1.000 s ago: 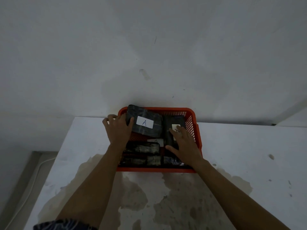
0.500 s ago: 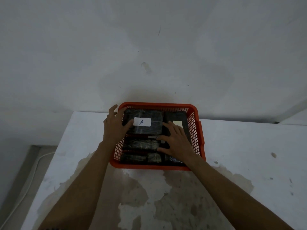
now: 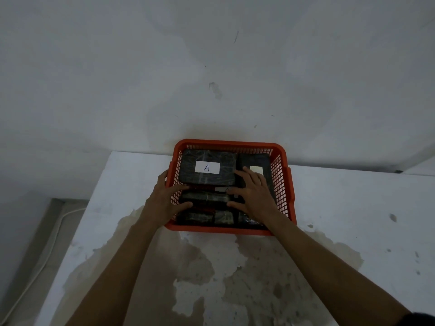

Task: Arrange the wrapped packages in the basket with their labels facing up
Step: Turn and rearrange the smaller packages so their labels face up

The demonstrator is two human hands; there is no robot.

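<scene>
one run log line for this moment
black wrapped package: label A up, far-left in orange plastic basket | left hand: on rim | right hand: flat on packages

Basket (image 3: 231, 144) on table (image 3: 353, 208) against wall (image 3: 211, 67); package A (image 3: 207, 167) in its far-left corner.

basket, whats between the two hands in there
In the head view, a dark wrapped package lies edge-up between the left hand and right hand, in the orange basket.

A white table (image 3: 353, 220) fills the lower frame — its paint worn away in a brownish patch (image 3: 211, 267) at centre. Behind, a scuffed wall (image 3: 211, 67); a pale cable (image 3: 35, 274) lower left.
</scene>
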